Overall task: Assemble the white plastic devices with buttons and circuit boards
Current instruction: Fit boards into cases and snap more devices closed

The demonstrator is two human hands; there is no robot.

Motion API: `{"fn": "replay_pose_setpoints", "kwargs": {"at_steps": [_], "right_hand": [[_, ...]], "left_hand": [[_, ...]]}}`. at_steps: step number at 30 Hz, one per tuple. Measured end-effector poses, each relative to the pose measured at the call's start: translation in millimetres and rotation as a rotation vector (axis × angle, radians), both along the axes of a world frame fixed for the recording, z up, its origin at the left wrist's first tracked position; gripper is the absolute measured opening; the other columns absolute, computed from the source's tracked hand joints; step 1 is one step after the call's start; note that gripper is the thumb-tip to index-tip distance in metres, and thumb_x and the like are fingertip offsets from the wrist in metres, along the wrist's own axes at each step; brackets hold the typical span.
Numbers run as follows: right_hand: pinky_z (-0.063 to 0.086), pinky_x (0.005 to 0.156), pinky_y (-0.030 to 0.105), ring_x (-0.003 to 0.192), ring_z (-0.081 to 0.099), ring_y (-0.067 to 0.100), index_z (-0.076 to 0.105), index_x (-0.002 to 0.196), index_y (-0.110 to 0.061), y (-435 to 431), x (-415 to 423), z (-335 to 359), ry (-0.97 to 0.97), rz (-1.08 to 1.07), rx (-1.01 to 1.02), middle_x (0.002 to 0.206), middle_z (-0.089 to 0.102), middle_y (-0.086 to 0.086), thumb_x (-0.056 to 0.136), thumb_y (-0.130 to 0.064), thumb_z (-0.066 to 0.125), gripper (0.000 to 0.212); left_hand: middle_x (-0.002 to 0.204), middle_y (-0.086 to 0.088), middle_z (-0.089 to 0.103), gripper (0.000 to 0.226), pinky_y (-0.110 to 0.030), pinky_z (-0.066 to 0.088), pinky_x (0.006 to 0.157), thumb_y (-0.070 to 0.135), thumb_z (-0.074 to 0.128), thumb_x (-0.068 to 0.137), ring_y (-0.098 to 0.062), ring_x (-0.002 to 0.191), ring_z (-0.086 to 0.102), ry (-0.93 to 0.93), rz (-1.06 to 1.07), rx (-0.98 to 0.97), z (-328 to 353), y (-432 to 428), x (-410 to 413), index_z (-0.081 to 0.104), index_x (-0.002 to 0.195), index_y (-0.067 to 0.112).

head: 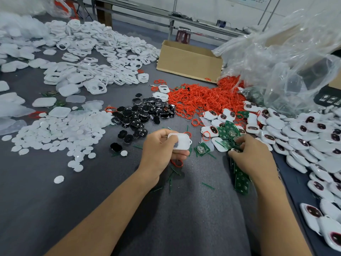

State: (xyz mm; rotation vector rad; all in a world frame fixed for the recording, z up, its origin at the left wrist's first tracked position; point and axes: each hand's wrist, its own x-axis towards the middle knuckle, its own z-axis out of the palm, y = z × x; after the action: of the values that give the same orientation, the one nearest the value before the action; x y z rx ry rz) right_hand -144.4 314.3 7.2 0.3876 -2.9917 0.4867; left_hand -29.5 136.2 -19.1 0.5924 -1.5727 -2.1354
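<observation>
Desk (pixel 184 218): grey cloth top, strewn with loose parts.
White shell (pixel 182 143): hollow side up, lifted just above desk centre.
Left grip (pixel 160 150): thumb and fingers curled round it.
Circuit boards (pixel 224 132): green, piled just right.
Right grip (pixel 252 156): fingers curled, pinching boards in that pile.
Black buttons (pixel 144 113): heap just beyond shell.
Red rings (pixel 203 98): mound further back.
White discs (pixel 55 133): spread left.
White devices (pixel 304 137): buttons fitted, banked along right edge.
Cardboard box (pixel 188 60): at back, beside clear bag (pixel 276 61).
</observation>
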Motion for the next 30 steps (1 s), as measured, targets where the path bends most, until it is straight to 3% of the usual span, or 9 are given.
{"fn": "replay_pose_setpoints", "kwargs": {"at_steps": [6,12,15,18,22,25,28,30], "right_hand": [[0.043,0.072,0.030,0.094,0.057,0.026,0.064,0.102,-0.014,-1.9,-1.0,-2.5,0.010,0.023,-0.048,0.100,0.065,0.008,0.076,-0.013,0.068,0.027],[0.044,0.090,0.042,0.104,0.055,0.032,0.064,0.110,-0.013,-5.2,0.8,0.4,0.053,0.069,-0.081,0.109,0.063,0.013,0.069,-0.010,0.071,0.043],[0.045,0.084,0.040,0.099,0.053,0.032,0.063,0.107,-0.012,-7.0,0.8,-0.8,0.016,0.132,-0.135,0.096,0.063,0.008,0.069,0.003,0.064,0.041],[0.042,0.069,0.029,0.083,0.055,0.022,0.065,0.102,-0.012,-7.1,-0.9,-3.8,0.021,0.173,-0.156,0.092,0.065,0.005,0.068,0.010,0.060,0.040],[0.039,0.062,0.008,0.067,0.052,0.000,0.069,0.092,-0.018,-9.8,0.0,0.6,0.038,0.197,-0.383,0.084,0.067,-0.003,0.071,0.009,0.068,0.035],[0.044,0.064,0.013,0.062,0.053,0.002,0.072,0.094,-0.024,-14.7,5.2,7.8,-0.077,0.234,-0.675,0.072,0.063,-0.006,0.073,0.001,0.076,0.033],[0.045,0.062,0.010,0.064,0.055,0.003,0.073,0.090,-0.027,-21.6,14.3,12.9,-0.209,0.325,-0.911,0.068,0.066,-0.007,0.077,0.005,0.072,0.035],[0.048,0.069,0.015,0.069,0.059,0.007,0.072,0.087,-0.025,-26.2,19.7,14.2,-0.257,0.372,-0.968,0.070,0.071,0.006,0.077,0.008,0.070,0.035]], "left_hand": [[0.072,-0.016,0.066,0.015,-0.028,0.058,0.050,0.002,0.048,0.096,-0.027,0.054,0.069,0.007,-0.039,0.025,0.6,0.1,1.1,0.061,0.088,0.000],[0.068,-0.015,0.071,0.035,-0.030,0.059,0.054,0.025,0.042,0.103,-0.027,0.057,0.069,0.020,-0.094,0.097,3.4,-0.8,1.2,0.062,0.093,-0.002],[0.074,-0.019,0.072,0.036,-0.032,0.060,0.057,0.023,0.038,0.104,-0.030,0.063,0.071,0.025,-0.114,0.149,5.2,-1.1,1.7,0.062,0.097,-0.003],[0.085,-0.022,0.072,0.028,-0.034,0.061,0.062,0.015,0.040,0.101,-0.035,0.071,0.072,0.020,-0.130,0.177,5.7,-1.2,1.9,0.062,0.097,-0.002],[0.093,-0.024,0.070,0.019,-0.030,0.060,0.061,0.005,0.043,0.098,-0.033,0.073,0.072,-0.011,-0.157,0.131,6.0,-0.6,2.3,0.061,0.101,-0.001],[0.085,-0.019,0.070,0.019,-0.028,0.060,0.059,0.001,0.043,0.097,-0.031,0.069,0.072,-0.014,-0.152,0.110,5.8,-0.1,1.7,0.062,0.092,0.003],[0.085,-0.021,0.069,0.019,-0.028,0.060,0.059,0.000,0.043,0.096,-0.029,0.067,0.072,-0.019,-0.154,0.103,6.3,0.2,1.9,0.062,0.092,0.003],[0.086,-0.022,0.068,0.019,-0.028,0.060,0.058,-0.001,0.043,0.096,-0.029,0.065,0.072,-0.020,-0.154,0.103,6.7,0.1,2.5,0.062,0.093,0.002]]}}
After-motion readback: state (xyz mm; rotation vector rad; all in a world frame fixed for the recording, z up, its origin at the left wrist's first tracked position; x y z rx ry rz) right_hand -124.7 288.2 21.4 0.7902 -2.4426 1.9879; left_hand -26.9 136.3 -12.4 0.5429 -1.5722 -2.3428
